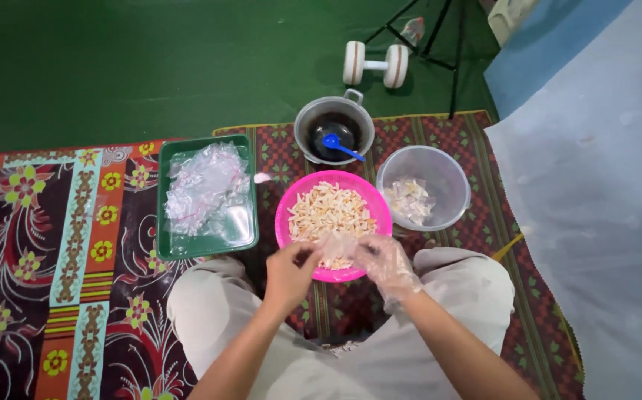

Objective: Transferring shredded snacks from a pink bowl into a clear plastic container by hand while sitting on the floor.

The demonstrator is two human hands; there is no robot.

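- Pink bowl (290, 211) — round, bright pink plastic, set on the patterned mat (76, 244) directly in front of the seated person's knees; it serves as the landmark here.
- Snack pieces (328, 209): pale yellow-orange, short and stick-like, heaped across most of the pink bowl.
- Small clear bag (336, 246): thin, transparent, crumpled film held over the near rim of the pink bowl; some pale pieces show through it.
- Left hand (289, 272), bare, at the near-left edge of the pink bowl, fingers pinched on the bag's edge.
- Right hand (387, 261), in a clear plastic glove, at the near-right edge — fingers likewise closed on the bag.
- Green tray (167, 244): left of the pink bowl, holding a pile of clear plastic bags (204, 189).
- Clear tub (447, 181): right of the pink bowl, with a few filled packets.
- Metal pot (306, 122): beyond the pink bowl, dark liquid and a blue spoon (339, 146) inside.
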